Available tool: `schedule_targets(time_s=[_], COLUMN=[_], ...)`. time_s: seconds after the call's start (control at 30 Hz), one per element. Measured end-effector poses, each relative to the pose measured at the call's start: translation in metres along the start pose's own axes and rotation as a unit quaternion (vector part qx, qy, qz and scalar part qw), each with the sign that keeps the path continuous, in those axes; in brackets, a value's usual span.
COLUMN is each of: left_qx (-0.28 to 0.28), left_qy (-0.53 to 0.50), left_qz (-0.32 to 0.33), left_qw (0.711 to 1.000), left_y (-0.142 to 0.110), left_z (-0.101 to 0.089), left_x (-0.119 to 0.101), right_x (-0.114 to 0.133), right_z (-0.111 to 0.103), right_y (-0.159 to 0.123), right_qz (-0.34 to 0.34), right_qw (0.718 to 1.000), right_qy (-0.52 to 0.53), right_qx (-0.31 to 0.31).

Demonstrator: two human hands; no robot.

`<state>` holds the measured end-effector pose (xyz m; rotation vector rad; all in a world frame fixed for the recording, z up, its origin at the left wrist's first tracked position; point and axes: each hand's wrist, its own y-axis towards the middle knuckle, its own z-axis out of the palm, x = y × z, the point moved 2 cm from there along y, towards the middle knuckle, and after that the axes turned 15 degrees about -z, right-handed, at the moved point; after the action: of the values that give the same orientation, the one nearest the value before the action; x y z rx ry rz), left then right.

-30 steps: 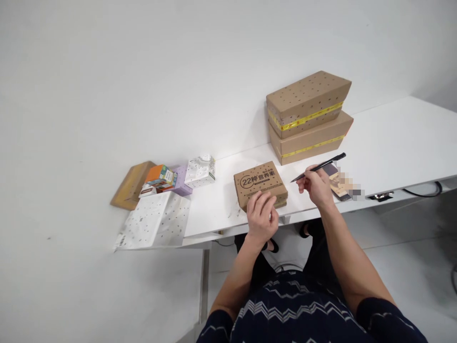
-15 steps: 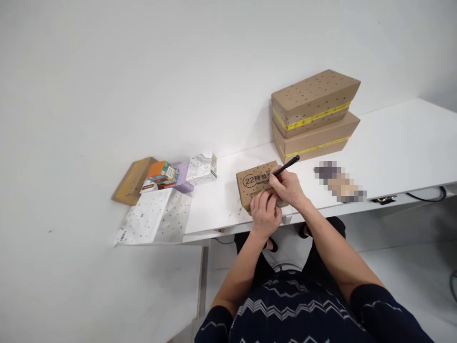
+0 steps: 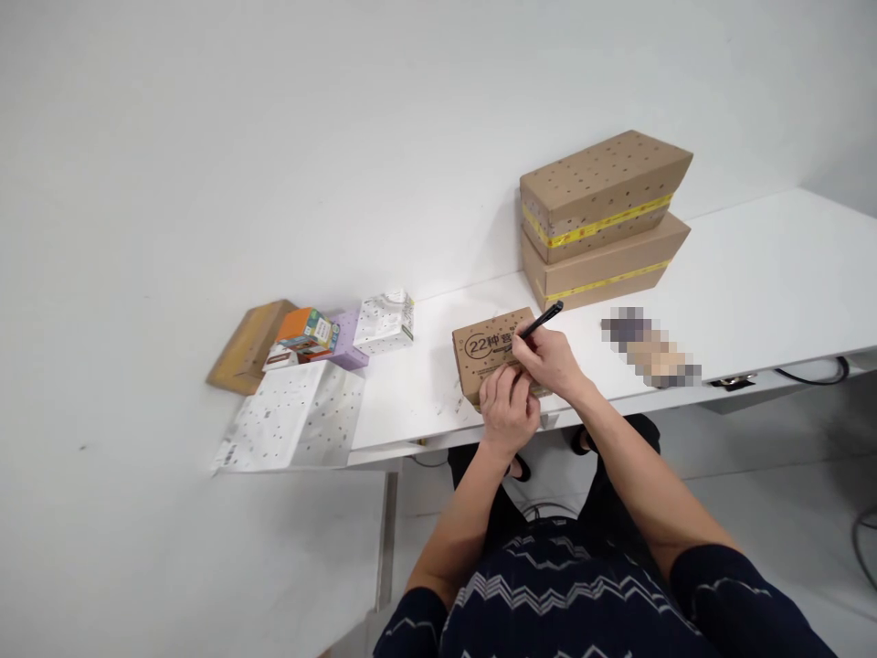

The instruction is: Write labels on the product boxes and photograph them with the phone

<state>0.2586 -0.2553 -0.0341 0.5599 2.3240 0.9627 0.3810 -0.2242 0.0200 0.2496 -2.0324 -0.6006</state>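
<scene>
A small brown cardboard box point(image 3: 488, 336) with a circled "22" and dark print lies on the white table, near its front edge. My left hand point(image 3: 508, 407) grips the box by its near side, fingers bent over the top and close together. Pinched in my right hand point(image 3: 549, 359) is a black pen point(image 3: 546, 316), slanting up to the right. The pen's tip is hidden by my fingers, so I cannot tell whether it touches the box top. Part of the print is covered by both hands.
Two larger cardboard boxes point(image 3: 603, 196) with yellow tape are stacked behind, against the wall. To the left stand a white box point(image 3: 385, 322), a purple box point(image 3: 351, 340), an orange box point(image 3: 305, 331), a tan box point(image 3: 247, 347) and a white package point(image 3: 288, 411). A blurred item point(image 3: 648, 347) lies right.
My right hand and the pen have shifted slightly left over the box top. The left hand keeps its place on the box.
</scene>
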Motion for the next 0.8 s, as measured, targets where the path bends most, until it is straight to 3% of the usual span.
schedule_targets(time_s=[0.6, 0.7, 0.8], left_qx=[-0.008, -0.005, -0.001], left_qy=[-0.006, 0.002, 0.005], left_qz=[0.012, 0.008, 0.006], left_qw=[1.0, 1.0, 1.0], left_y=[0.0005, -0.0006, -0.0019], left_z=[-0.0008, 0.0001, 0.0011], left_x=[-0.0007, 0.0001, 0.0013], right_x=[-0.0021, -0.0019, -0.0063], right_z=[0.0002, 0.0008, -0.0026], right_y=[-0.0007, -0.0027, -0.0061], right_qz=[-0.009, 0.004, 0.041], right_qw=[1.0, 0.999, 0.986], right_qy=[0.007, 0.02, 0.086], right_qx=[0.005, -0.034, -0.136])
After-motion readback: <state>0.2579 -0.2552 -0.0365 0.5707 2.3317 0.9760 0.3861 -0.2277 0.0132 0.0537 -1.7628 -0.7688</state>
